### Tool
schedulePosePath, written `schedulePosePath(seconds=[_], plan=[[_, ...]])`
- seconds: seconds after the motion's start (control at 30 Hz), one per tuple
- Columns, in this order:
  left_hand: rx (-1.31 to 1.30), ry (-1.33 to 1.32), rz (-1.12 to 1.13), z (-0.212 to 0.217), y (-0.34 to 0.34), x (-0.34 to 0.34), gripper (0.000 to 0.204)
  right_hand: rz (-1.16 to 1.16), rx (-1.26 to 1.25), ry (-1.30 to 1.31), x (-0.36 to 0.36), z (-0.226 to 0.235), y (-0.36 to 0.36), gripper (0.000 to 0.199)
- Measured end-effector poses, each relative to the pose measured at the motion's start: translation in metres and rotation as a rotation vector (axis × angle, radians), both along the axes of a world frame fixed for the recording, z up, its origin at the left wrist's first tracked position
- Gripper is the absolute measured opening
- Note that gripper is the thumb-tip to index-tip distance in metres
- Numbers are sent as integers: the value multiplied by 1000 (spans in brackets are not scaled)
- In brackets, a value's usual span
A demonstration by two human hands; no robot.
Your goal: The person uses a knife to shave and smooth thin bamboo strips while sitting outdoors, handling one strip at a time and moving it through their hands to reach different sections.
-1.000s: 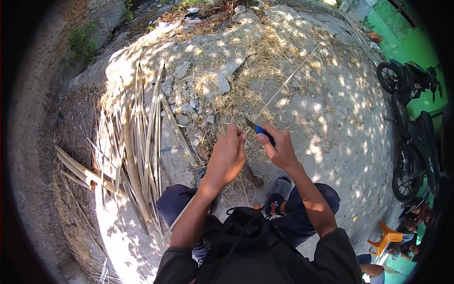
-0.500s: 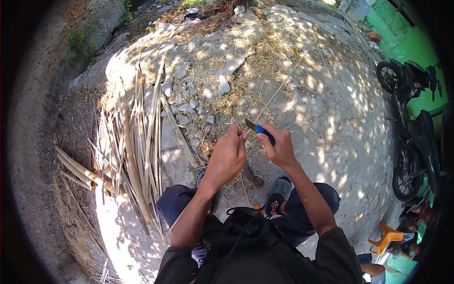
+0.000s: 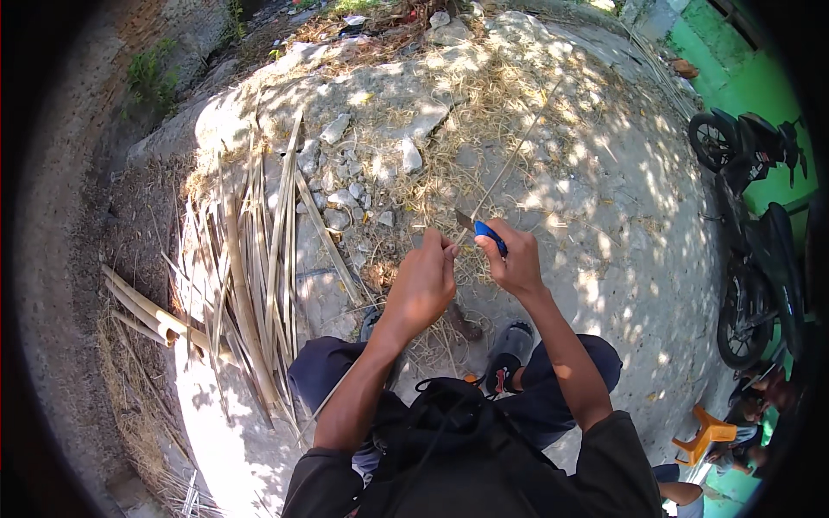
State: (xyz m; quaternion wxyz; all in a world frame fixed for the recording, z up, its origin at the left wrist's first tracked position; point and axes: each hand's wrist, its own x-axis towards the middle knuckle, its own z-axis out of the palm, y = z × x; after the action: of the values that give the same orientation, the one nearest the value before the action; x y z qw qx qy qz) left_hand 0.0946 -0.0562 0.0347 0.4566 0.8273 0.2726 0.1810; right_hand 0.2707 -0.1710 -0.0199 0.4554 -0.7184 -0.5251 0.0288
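Note:
Pinched between thumb and fingers of my left hand (image 3: pixel 421 283) is a thin bamboo strip (image 3: pixel 511 157). The strip runs away from me to the upper right, and its near end passes back beside my left forearm. My right hand (image 3: pixel 518 263) is wrapped round a blue-handled knife (image 3: pixel 490 233), just right of the left hand. Its dark blade points up and left, close against the strip; whether the edge touches it I cannot tell.
Split bamboo strips (image 3: pixel 276 250) lie in a pile on my left, beside thicker bamboo poles (image 3: pixel 142 302). Shavings (image 3: pixel 445 186) and stone chips (image 3: pixel 341 197) cover the ground ahead. Motorbikes (image 3: pixel 747 298) stand at right, with an orange stool (image 3: pixel 704 433) and seated people below them.
My right hand and the knife have shifted slightly to the right and away from me. My left hand has moved slightly right, still pinching the strip, whose far part has swung a little left.

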Motion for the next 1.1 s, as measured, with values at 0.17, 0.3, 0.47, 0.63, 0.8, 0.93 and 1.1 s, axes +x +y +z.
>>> schedulePosePath(seconds=[0.17,0.3,0.47,0.63,0.8,0.93,1.1], plan=[[-89,13,-98,16,-3,-14,17,-308,-186,120,59,-12,-12,36],[0,37,-63,13,3,-18,16,-336,-121,129,66,-5,-6,42],[-2,28,-81,18,5,-20,17,-330,-213,106,72,-4,-7,40],[22,6,-87,14,9,-21,16,-265,-99,85,72,-12,-11,42],[-54,4,-170,24,10,-27,13,-265,-86,208,81,-7,-14,43],[-28,-42,-186,33,9,-41,12,-340,-37,154,104,-17,-15,42],[-72,70,-228,48,36,-65,13,-565,36,213,224,-61,-75,49]])
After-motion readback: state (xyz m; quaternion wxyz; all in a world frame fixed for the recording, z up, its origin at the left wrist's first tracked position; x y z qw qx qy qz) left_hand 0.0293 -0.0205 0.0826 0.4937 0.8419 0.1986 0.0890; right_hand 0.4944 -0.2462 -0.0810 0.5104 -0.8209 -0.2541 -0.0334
